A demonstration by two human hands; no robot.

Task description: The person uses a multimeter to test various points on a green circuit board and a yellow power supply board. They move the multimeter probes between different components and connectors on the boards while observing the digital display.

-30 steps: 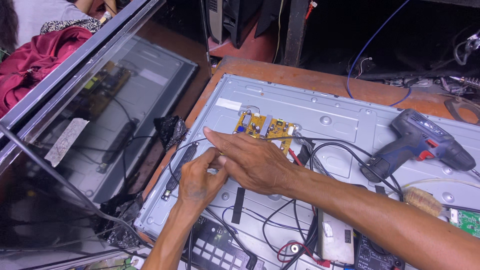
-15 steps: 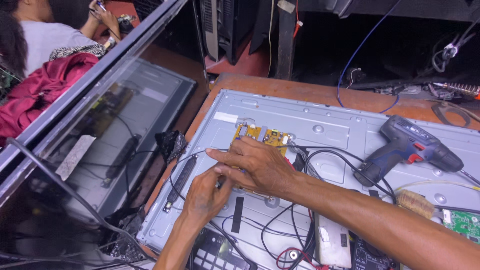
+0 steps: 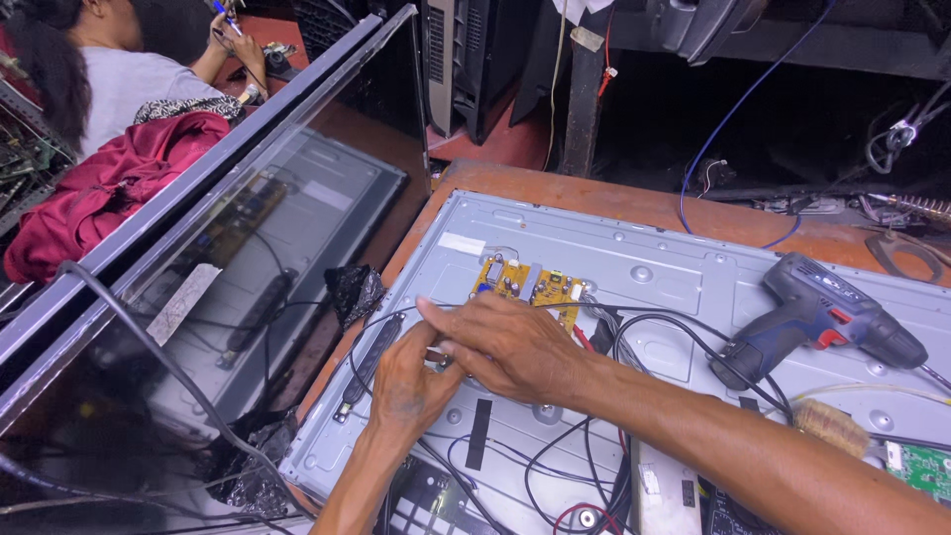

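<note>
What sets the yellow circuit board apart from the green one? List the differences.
The yellow circuit board lies in full view just beyond the hands; the green circuit board is cut off at the frame's right edge. Yellow sits mid-panel, green near the front. Both lie flat on the grey metal back panel.

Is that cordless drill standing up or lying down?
Lying down. The cordless drill rests on its side on the grey metal back panel, apart from both hands, its dark nose pointing toward the black cables.

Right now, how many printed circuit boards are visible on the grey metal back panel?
2: a small yellow circuit board near the panel's top centre, just above the right hand, and a green circuit board at the right edge, partly cut off. More may be hidden.
</note>
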